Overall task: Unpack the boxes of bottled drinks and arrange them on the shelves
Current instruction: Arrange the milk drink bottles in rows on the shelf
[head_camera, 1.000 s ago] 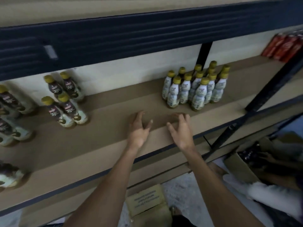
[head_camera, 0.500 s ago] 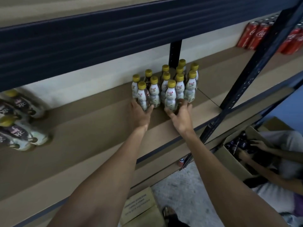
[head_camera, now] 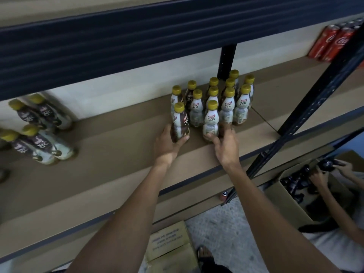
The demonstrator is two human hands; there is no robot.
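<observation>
Tight bunch of small plastic bottles (head_camera: 227, 107) with gold caps and white-and-brown labels, all upright toward the right end of the brown board shelf (head_camera: 118, 150). The two nearest the shelf's front edge are held: front-left bottle (head_camera: 180, 123) in the left hand (head_camera: 167, 146), front-right bottle (head_camera: 211, 119) in the right hand (head_camera: 226, 144). More of the same bottles (head_camera: 45, 146), blurry, at the shelf's left end.

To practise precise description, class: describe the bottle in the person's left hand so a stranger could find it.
Find the brown shelf, then the yellow-capped bottle cluster by its rear black post. It is the front-left bottle, the only one the left hand grips.
</observation>
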